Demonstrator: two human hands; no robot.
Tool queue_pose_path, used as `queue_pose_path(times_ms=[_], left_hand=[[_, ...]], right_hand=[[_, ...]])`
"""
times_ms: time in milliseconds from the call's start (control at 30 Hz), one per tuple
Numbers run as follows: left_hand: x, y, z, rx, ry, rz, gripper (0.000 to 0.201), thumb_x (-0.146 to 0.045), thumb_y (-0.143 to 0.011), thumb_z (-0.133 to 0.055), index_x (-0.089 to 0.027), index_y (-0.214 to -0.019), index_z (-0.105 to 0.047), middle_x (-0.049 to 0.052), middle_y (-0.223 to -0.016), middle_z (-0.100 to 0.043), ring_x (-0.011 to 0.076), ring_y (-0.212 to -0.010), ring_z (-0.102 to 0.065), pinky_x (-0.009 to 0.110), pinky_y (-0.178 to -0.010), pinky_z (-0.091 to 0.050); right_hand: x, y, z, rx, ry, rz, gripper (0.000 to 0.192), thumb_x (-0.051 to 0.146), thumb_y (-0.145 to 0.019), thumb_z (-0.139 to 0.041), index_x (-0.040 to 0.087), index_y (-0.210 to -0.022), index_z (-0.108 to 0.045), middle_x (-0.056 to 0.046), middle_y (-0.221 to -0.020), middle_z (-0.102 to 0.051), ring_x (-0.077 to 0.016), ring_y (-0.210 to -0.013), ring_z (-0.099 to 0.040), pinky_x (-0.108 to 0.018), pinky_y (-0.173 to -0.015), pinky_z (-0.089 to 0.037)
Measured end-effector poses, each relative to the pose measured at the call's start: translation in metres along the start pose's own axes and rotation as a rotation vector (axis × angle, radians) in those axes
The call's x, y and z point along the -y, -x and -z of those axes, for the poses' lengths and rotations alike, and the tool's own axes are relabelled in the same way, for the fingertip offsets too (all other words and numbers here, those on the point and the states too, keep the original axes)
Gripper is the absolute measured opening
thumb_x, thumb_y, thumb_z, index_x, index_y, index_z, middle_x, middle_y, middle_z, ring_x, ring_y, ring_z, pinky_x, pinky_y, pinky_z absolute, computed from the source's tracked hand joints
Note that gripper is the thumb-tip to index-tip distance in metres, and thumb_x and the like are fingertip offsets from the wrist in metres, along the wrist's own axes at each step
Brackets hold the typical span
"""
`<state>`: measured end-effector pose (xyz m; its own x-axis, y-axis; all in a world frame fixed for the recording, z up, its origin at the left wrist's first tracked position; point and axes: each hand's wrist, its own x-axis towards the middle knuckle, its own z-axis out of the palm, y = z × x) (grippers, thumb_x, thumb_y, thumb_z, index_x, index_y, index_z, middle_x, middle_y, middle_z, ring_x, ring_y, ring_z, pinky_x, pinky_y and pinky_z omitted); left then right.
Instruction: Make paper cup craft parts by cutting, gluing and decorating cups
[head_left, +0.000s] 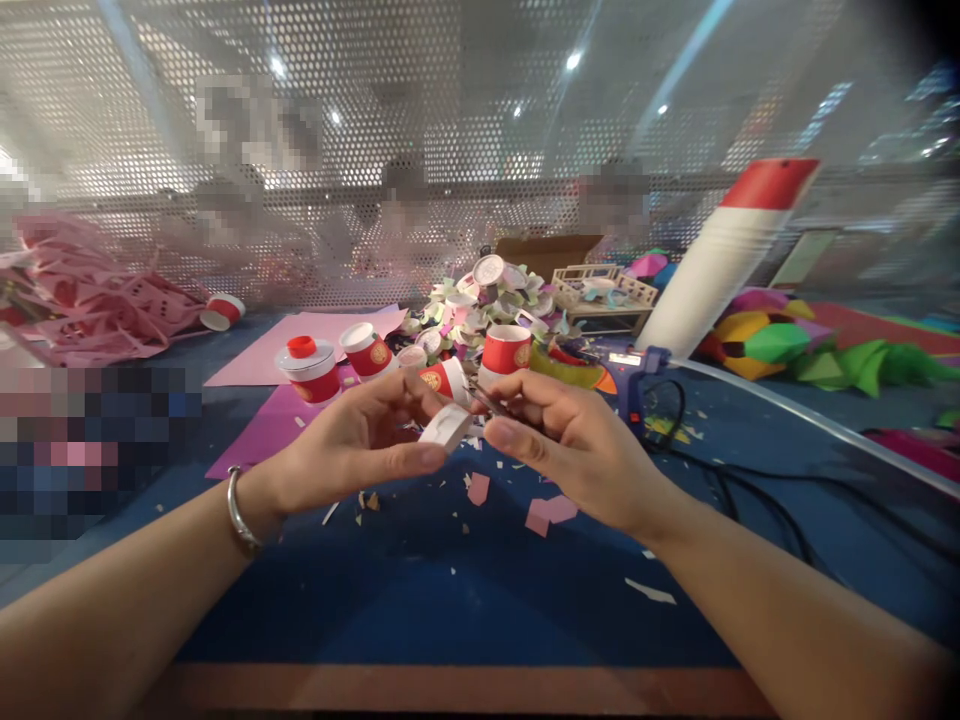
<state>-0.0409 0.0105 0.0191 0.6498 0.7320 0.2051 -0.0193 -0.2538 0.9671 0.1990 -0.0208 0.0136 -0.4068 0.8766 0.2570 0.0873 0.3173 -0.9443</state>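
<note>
My left hand (367,435), with a silver bangle on its wrist, pinches a small white piece (448,428) that looks like the cut-off base of a paper cup. In my right hand (566,435) is a pair of scissors (484,398), mostly hidden by the fingers, its metal tips close to the white piece. Just behind the hands lies a tipped red paper cup (448,380). Another red paper cup (506,350) stands upright beyond the right fingers.
Behind lies a heap of cut cup pieces (457,300). Red cups (367,350) and a lidded cup (307,370) stand by purple paper (262,430). At right are a glue gun (634,380), black cables (772,510) and leaning stacked cups (720,255). Paper scraps (551,512) litter the blue table.
</note>
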Motion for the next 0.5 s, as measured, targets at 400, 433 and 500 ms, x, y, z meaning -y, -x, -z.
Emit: queue_pose_path(times_ms=[400, 433, 500], left_hand=[[0.0106, -0.0026, -0.0032, -0.298, -0.361, -0.236, 0.043, -0.020, -0.088, -0.072, -0.018, -0.127, -0.056, 0.013, -0.128, -0.059, 0.0259, -0.123, -0.059, 0.036, -0.097, -0.058], [0.0110, -0.0022, -0.0033, -0.303, -0.380, -0.234, 0.043, -0.020, -0.088, -0.072, -0.018, -0.128, -0.056, 0.013, -0.128, -0.059, 0.0260, -0.123, -0.059, 0.036, -0.097, -0.058], [0.0121, -0.0019, -0.0037, -0.309, -0.412, -0.243, 0.043, -0.019, -0.087, -0.072, -0.019, -0.127, -0.057, 0.012, -0.129, -0.060, 0.0256, -0.122, -0.059, 0.036, -0.097, -0.058]], right_hand=[[-0.0007, -0.0035, -0.0020, 0.050, 0.137, -0.071, 0.034, 0.051, -0.095, -0.062, 0.019, -0.106, -0.064, -0.003, -0.090, -0.065, -0.0141, -0.076, -0.060, -0.025, -0.058, -0.044], [-0.0002, -0.0033, -0.0022, 0.056, 0.136, -0.076, 0.034, 0.051, -0.095, -0.062, 0.020, -0.107, -0.064, -0.004, -0.093, -0.066, -0.0153, -0.078, -0.063, -0.025, -0.058, -0.045], [0.0009, -0.0027, -0.0027, 0.062, 0.140, -0.097, 0.033, 0.052, -0.095, -0.062, 0.021, -0.105, -0.065, -0.004, -0.092, -0.068, -0.0175, -0.081, -0.066, -0.025, -0.056, -0.047]])
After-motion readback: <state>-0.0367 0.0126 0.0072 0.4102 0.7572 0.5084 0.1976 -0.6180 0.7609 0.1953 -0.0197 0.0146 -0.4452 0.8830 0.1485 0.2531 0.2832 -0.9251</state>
